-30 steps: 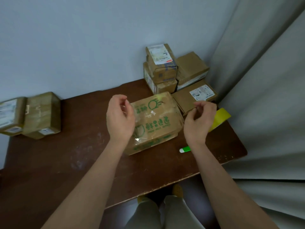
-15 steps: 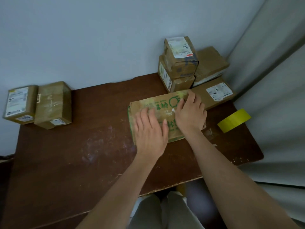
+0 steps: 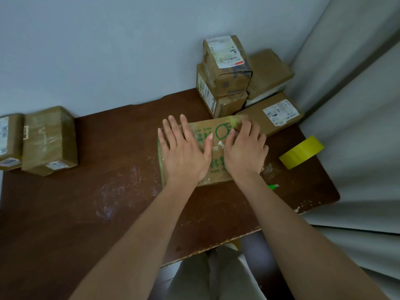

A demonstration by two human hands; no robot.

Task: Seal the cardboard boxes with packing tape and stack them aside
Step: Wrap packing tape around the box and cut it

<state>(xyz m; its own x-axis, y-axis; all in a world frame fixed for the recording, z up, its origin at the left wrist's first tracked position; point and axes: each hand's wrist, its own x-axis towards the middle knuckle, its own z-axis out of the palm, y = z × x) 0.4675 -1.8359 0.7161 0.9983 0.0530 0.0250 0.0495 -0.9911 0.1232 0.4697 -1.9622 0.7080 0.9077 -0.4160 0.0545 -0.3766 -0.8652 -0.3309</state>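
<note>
Pressing straight fingers (image 3: 173, 128) flat on box (image 3: 216, 167).

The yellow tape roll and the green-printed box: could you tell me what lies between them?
In the head view, only bare table with a clear scrap separates tape roll and box.

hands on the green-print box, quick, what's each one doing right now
Left hand: open, fingers straight, flat on the green-print box.
Right hand: open, pressing flat on the same box.
</note>
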